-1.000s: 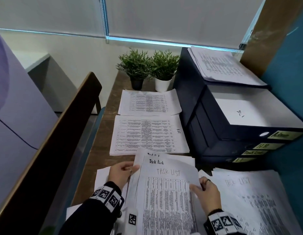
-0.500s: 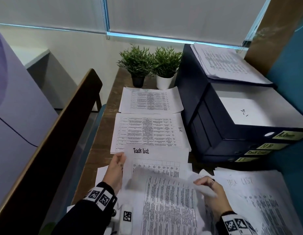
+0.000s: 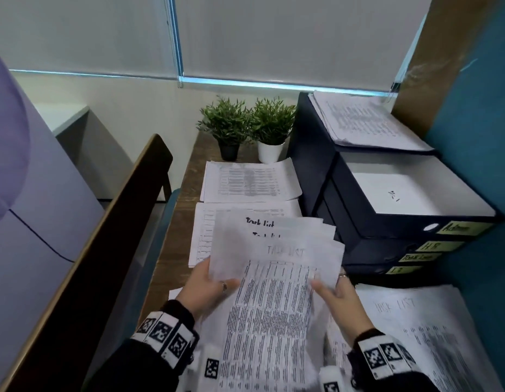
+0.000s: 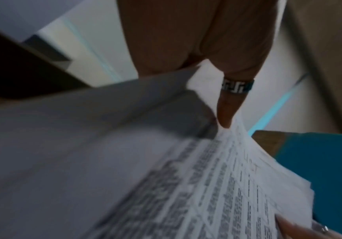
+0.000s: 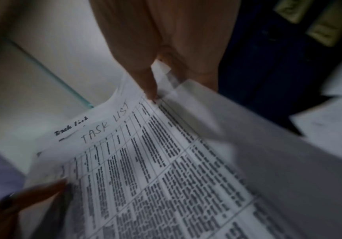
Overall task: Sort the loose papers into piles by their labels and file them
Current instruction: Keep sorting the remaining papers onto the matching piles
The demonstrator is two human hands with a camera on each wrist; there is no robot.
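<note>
I hold a fanned stack of Task List papers (image 3: 274, 267) lifted above the desk, its handwritten headings showing one behind another. My left hand (image 3: 210, 287) grips the stack's left edge, thumb on top and fingers hidden underneath. My right hand (image 3: 334, 292) grips the right edge the same way. The left wrist view shows the ringed thumb (image 4: 230, 103) pressing the sheets (image 4: 186, 186). In the right wrist view the thumb (image 5: 147, 80) pins the "TASK LIST" sheet (image 5: 145, 161). Another Task List pile (image 3: 432, 332) lies at my right.
Stacked dark binders (image 3: 387, 222) labelled Admin, HR, Task List and IT stand at the right, with papers (image 3: 364, 123) on top. Two sorted piles lie ahead, one (image 3: 248, 182) farther and one (image 3: 206, 230) nearer. Two potted plants (image 3: 251, 125) stand at the back. A dark wooden partition (image 3: 104, 250) borders the left.
The sheets were gathered together and lifted forward off the desk. My right hand moved from the turned-over page to the stack's right edge; my left thumb came onto the top.
</note>
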